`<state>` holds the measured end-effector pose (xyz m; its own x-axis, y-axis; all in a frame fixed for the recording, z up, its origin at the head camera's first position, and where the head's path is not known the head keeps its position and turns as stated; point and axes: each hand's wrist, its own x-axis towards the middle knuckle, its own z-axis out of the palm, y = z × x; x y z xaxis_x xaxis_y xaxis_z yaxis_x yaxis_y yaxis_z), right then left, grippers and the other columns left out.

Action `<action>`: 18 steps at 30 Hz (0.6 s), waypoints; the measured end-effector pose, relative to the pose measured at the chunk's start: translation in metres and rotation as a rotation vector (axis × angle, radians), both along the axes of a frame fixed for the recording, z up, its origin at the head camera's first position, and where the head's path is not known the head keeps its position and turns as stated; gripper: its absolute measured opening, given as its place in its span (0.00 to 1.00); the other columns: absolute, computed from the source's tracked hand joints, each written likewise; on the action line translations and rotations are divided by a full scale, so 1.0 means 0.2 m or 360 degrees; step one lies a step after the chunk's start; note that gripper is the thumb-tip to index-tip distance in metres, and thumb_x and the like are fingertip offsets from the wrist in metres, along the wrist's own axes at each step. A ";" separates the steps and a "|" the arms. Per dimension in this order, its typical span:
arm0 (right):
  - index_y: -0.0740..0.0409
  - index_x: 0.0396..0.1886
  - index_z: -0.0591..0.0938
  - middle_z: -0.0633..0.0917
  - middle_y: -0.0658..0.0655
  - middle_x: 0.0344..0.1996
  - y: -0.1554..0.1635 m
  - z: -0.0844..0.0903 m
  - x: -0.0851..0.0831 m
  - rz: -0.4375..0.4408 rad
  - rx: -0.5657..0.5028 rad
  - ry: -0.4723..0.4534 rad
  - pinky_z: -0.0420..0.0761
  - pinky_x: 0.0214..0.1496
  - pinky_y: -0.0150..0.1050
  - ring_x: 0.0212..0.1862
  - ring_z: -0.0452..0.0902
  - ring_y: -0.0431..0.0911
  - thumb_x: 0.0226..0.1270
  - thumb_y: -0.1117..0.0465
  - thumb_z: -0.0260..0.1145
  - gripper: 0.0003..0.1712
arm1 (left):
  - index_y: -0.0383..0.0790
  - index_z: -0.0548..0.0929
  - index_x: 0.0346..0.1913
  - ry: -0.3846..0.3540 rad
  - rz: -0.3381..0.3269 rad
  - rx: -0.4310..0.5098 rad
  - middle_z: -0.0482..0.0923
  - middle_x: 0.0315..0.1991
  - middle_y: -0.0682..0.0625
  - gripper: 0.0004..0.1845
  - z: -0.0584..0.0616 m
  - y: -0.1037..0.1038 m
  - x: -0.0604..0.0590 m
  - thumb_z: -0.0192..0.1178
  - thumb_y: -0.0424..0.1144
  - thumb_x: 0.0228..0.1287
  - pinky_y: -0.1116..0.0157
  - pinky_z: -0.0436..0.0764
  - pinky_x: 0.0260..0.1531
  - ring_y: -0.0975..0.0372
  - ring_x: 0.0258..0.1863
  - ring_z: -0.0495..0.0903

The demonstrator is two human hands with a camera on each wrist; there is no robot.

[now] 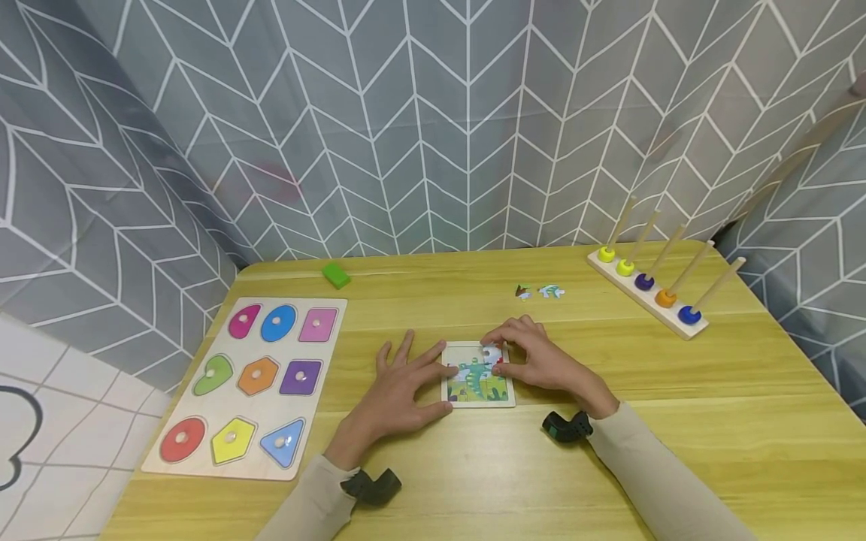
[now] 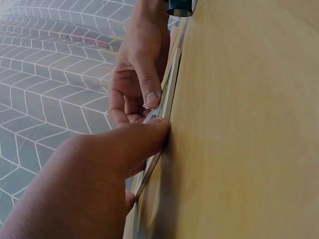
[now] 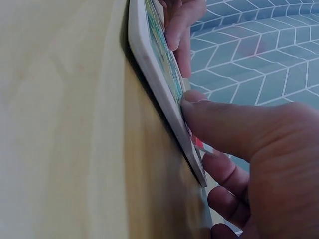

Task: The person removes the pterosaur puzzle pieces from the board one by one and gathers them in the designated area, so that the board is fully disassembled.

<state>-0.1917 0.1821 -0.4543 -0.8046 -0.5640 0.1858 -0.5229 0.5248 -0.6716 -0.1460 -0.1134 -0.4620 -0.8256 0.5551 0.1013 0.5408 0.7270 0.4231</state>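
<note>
A small square jigsaw puzzle (image 1: 476, 383) with a green dinosaur picture lies in its pale wooden frame in the middle of the table. My left hand (image 1: 404, 387) is at its left side with fingers spread; fingertips rest on the puzzle, and the thumb touches the frame edge (image 2: 174, 84). Over the upper right corner, my right hand (image 1: 541, 357) pinches a puzzle piece (image 1: 492, 353) with red and white on it, between thumb and fingers. In the right wrist view, the red part of the piece (image 3: 198, 142) shows under the thumb, at the frame's edge.
Two loose puzzle pieces (image 1: 551, 291) lie beyond the frame. A knobbed shape board (image 1: 246, 451) is on the left, with a green block (image 1: 336, 275) behind it. A peg stand (image 1: 649, 294) with coloured rings stands at the back right. A patterned curtain (image 1: 433, 135) hangs behind the table.
</note>
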 end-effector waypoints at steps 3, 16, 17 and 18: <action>0.45 0.56 0.84 0.83 0.46 0.43 0.01 -0.01 0.00 -0.0002 -0.0058 -0.0003 0.59 0.49 0.43 0.46 0.66 0.45 0.63 0.59 0.75 0.22 | 0.67 0.79 0.66 0.0003 0.0000 0.0000 0.56 0.81 0.61 0.28 0.00 0.00 0.00 0.58 0.65 0.64 0.32 0.37 0.73 0.39 0.82 0.40; 0.47 0.54 0.86 0.82 0.50 0.38 0.00 -0.02 -0.01 -0.0069 -0.0212 -0.0181 0.60 0.48 0.42 0.43 0.68 0.44 0.74 0.62 0.65 0.13 | 0.67 0.79 0.66 0.0010 0.0009 0.0005 0.56 0.81 0.61 0.27 -0.01 0.00 0.00 0.58 0.65 0.64 0.32 0.37 0.73 0.38 0.82 0.40; 0.48 0.54 0.86 0.82 0.51 0.39 0.00 -0.02 -0.01 -0.0072 -0.0230 -0.0197 0.61 0.49 0.42 0.43 0.68 0.44 0.74 0.62 0.64 0.13 | 0.67 0.79 0.66 0.0011 0.0008 0.0007 0.57 0.81 0.61 0.27 0.00 0.00 0.00 0.58 0.65 0.64 0.32 0.38 0.73 0.38 0.82 0.40; 0.48 0.54 0.85 0.82 0.51 0.39 0.00 -0.02 -0.01 -0.0081 -0.0248 -0.0213 0.63 0.50 0.41 0.43 0.68 0.44 0.74 0.62 0.64 0.13 | 0.67 0.79 0.66 0.0012 0.0007 0.0009 0.57 0.81 0.61 0.27 0.00 0.00 0.00 0.58 0.65 0.64 0.32 0.38 0.73 0.38 0.82 0.41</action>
<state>-0.1940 0.1830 -0.4587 -0.8548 -0.4946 0.1570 -0.3988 0.4326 -0.8086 -0.1453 -0.1129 -0.4630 -0.8273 0.5508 0.1104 0.5406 0.7272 0.4230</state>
